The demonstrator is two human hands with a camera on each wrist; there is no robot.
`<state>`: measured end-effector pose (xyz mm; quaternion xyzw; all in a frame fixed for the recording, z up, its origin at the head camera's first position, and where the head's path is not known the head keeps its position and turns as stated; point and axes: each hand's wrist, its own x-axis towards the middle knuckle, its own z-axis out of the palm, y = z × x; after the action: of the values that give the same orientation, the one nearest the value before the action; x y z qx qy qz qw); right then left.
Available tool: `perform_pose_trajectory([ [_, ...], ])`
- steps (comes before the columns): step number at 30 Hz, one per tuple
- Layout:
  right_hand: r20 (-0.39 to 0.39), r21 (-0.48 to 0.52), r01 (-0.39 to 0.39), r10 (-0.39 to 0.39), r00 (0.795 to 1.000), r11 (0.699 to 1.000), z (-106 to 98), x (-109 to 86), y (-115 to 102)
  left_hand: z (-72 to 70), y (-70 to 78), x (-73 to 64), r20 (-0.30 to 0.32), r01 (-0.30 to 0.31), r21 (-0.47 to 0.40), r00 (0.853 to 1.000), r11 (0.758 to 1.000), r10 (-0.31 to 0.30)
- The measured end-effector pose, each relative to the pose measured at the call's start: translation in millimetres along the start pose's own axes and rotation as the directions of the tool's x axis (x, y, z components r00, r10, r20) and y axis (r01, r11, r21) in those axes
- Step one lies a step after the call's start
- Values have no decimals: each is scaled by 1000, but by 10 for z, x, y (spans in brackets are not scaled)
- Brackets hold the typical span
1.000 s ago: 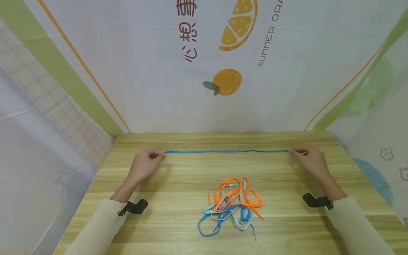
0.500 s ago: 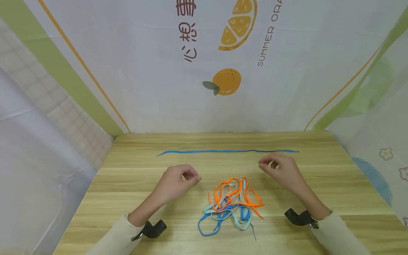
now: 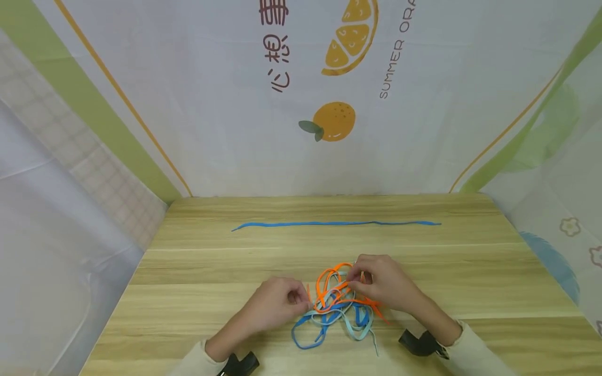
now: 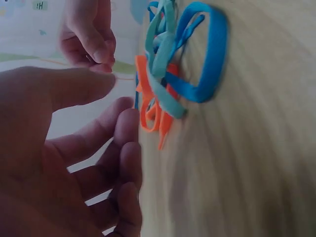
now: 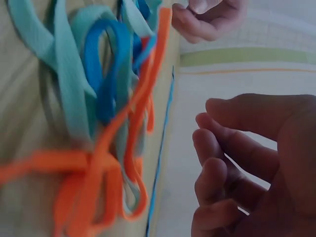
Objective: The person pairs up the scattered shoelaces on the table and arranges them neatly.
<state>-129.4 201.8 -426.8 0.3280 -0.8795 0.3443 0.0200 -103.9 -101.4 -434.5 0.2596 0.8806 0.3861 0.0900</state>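
Observation:
A tangle of flat shoelaces lies near the middle of the table: an orange shoelace, a pale green shoelace and a blue shoelace. My left hand hovers at the tangle's left side, thumb and fingertips apart in the left wrist view with nothing between them. Over its upper right part is my right hand, loosely bent, and the right wrist view shows no lace between thumb and fingers. It hides some orange loops in the head view. Farther back, another blue shoelace lies stretched out nearly straight from left to right.
The wooden table ends at a white cloth backdrop with printed oranges. Cloth also hangs along both sides. A black wrist camera sits on the right wrist, and another camera on the left.
Both hands have let go of the straight blue shoelace's ends. They have come inward and toward the body to the tangle. The straight shoelace stays in place at the back.

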Motion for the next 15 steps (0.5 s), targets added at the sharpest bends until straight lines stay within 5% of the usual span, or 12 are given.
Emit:
perform_pose_trajectory([
  [8, 97, 39, 86, -89, 991, 996, 211, 31, -43, 79, -23, -26, 76, -8, -15, 997, 1000, 9],
  [15, 180, -17, 25, -21, 983, 1000, 276, 54, -79, 86, 65, 39, 61, -10, 10, 998, 1000, 9],
])
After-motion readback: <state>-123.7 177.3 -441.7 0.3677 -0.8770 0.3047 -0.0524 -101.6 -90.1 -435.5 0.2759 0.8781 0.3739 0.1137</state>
